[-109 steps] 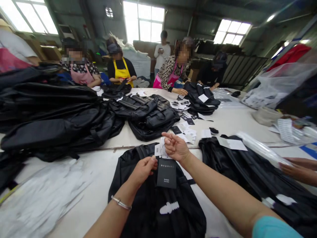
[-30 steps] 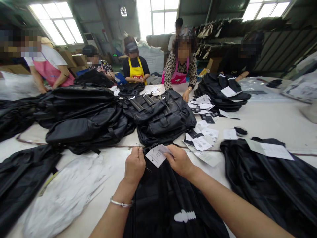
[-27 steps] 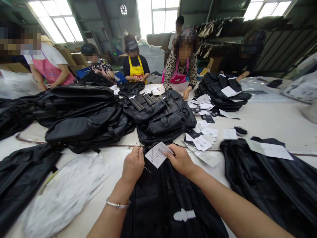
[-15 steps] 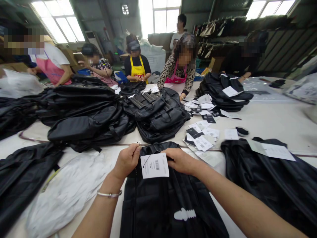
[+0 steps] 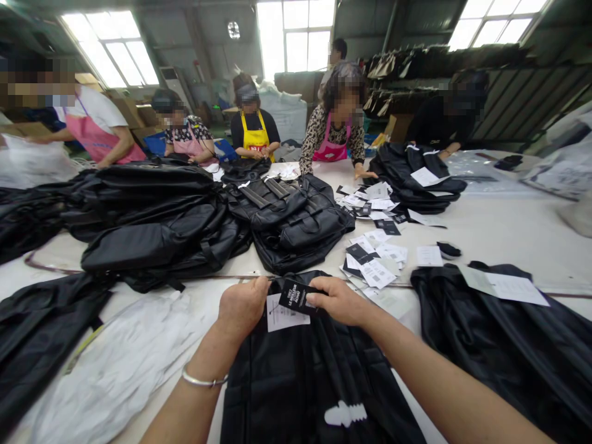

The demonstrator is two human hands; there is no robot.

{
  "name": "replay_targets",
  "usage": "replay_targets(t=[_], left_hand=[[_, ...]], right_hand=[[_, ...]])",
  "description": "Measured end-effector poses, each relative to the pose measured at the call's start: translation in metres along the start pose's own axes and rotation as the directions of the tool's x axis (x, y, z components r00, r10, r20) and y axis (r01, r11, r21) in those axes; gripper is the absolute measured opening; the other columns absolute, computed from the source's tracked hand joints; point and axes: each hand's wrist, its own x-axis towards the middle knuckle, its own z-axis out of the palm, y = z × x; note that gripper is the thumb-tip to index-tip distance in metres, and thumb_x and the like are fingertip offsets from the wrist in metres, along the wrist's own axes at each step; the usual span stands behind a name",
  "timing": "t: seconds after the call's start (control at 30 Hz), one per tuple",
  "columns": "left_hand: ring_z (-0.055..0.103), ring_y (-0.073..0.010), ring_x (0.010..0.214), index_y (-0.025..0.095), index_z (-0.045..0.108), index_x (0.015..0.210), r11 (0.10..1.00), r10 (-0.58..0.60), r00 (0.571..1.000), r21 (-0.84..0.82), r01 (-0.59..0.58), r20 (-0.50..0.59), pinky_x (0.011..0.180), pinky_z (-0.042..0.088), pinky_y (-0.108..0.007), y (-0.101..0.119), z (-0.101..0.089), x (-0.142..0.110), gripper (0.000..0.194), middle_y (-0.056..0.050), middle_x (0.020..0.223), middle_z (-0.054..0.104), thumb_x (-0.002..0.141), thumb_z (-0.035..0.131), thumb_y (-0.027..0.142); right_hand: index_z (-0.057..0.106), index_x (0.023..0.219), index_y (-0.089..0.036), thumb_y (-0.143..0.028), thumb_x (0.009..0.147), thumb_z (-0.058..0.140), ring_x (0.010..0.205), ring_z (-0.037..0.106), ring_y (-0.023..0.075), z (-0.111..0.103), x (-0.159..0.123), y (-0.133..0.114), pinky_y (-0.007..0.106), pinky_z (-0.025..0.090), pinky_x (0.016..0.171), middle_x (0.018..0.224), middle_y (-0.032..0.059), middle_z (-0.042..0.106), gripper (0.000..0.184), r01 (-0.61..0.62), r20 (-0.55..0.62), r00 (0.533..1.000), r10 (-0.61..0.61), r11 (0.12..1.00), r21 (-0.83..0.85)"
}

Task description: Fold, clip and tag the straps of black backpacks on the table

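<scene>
The near black bag (image 5: 296, 382) lay flat between the person's forearms, its upper end just under both hands. At the bag's upper left, the left hand (image 5: 244, 305) was drawn into a fist, thumb pressed to the fingers; whether anything was caught between them could not be told. At the bag's upper right, the right hand (image 5: 342, 299) pinched a printed black tag (image 5: 296, 297) between thumb and fingers. That tag was between the two hands, over the bag's top, partly covering a white tag (image 5: 287, 319). A white piece (image 5: 345, 414) rested lower on the bag. Beyond the bag's upper right lay loose tags (image 5: 377, 262); left of it, crumpled white sheeting (image 5: 129, 351).
</scene>
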Motion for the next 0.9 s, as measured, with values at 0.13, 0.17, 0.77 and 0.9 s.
replay_targets(t=[0.13,0.17,0.77,0.9], left_hand=[[0.058,-0.0186,0.054,0.021,0.058,0.081,0.985,0.064,0.997,-0.16,-0.069,-0.038,0.05,0.028,-0.028,-0.001,0.003,0.002,0.022,-0.003,0.061,0.063,0.095,0.044,0.03],[0.059,-0.0181,0.055,0.021,0.058,0.081,0.969,0.093,0.995,-0.226,-0.1,-0.043,0.051,0.031,-0.028,-0.001,0.004,0.002,0.022,-0.003,0.062,0.063,0.095,0.044,0.03],[0.036,-0.0056,0.048,0.019,0.046,0.072,-0.856,-0.268,0.818,-0.515,0.04,0.508,0.058,0.044,-0.022,0.057,0.021,-0.01,0.027,0.008,0.054,0.032,0.088,0.061,0.036],[0.039,-0.006,0.053,0.019,0.048,0.076,-0.937,-0.252,0.799,-0.344,-0.061,0.546,0.069,0.048,-0.024,0.062,0.017,-0.017,0.019,0.008,0.058,0.027,0.088,0.06,0.027]], right_hand=[[0.069,0.087,-0.018,-0.013,0.077,0.064,0.121,0.049,0.0242,0.005,-0.001,0.005,0.039,0.037,0.103,0.131,0.0076,0.054,0.012,0.175,0.159,0.974,-0.163,0.982,-0.068],[0.069,0.086,-0.018,-0.013,0.077,0.065,0.12,0.05,0.0246,0.009,-0.001,0.007,0.039,0.038,0.102,0.131,0.008,0.055,0.011,0.187,0.171,0.971,-0.169,0.978,-0.093],[0.055,0.108,-0.023,-0.008,0.067,0.065,0.072,0.055,0.0125,0.064,-0.014,0.01,0.024,0.041,0.067,0.079,-0.0065,0.059,0.045,-0.103,0.056,0.994,0.091,0.958,0.269],[0.048,0.115,-0.024,-0.007,0.063,0.069,0.062,0.05,0.0107,0.07,-0.019,0.013,0.022,0.037,0.057,0.069,-0.0098,0.053,0.059,-0.177,0.055,0.984,0.169,0.947,0.267]])
